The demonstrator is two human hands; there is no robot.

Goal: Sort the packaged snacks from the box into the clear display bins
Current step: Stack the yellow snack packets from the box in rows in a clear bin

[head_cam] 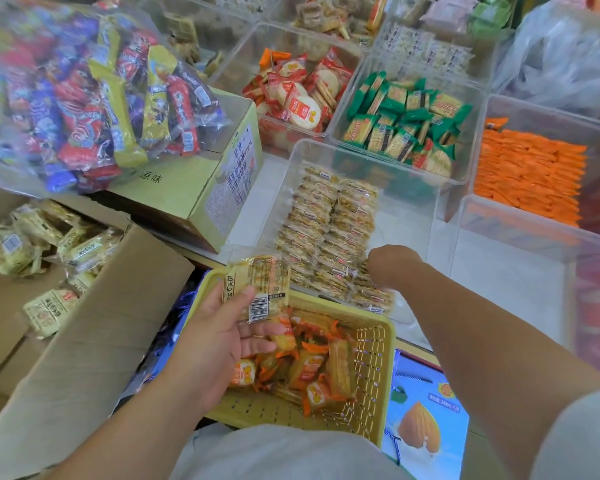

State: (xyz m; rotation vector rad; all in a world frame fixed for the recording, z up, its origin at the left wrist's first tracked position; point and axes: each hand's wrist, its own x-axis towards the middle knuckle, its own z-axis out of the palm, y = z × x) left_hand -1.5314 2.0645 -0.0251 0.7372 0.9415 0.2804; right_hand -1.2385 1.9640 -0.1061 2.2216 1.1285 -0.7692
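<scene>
Basket: a yellow perforated plastic basket (374, 351) sits nearest the viewer, holding loose orange-wrapped snacks (312, 365).
Left hand: the left hand (219, 334) is over the basket's far left corner, its grip closed on a pale clear-wrapped snack packet (257, 284), thumb on the front face, fingers behind.
Packet direction: the packet stands nearly upright, long axis running up and slightly right; its barcode end is lowest, by the fingertips.
Right hand: the right hand (390, 268) reaches into the near end of a clear rectangular plastic bin (433, 216); its fingers are turned away, so I cannot tell how far that grip is open.
Bin contents: two rows of matching packets (329, 230) lie stacked on edge, rows running away from the viewer.
Box: an open brown cardboard box (94, 327) at left holds more pale packets (49, 310).
Neighbours: green-wrapped crackers (406, 123) fill the bin behind; orange sachets (530, 174) fill the one to the right.
</scene>
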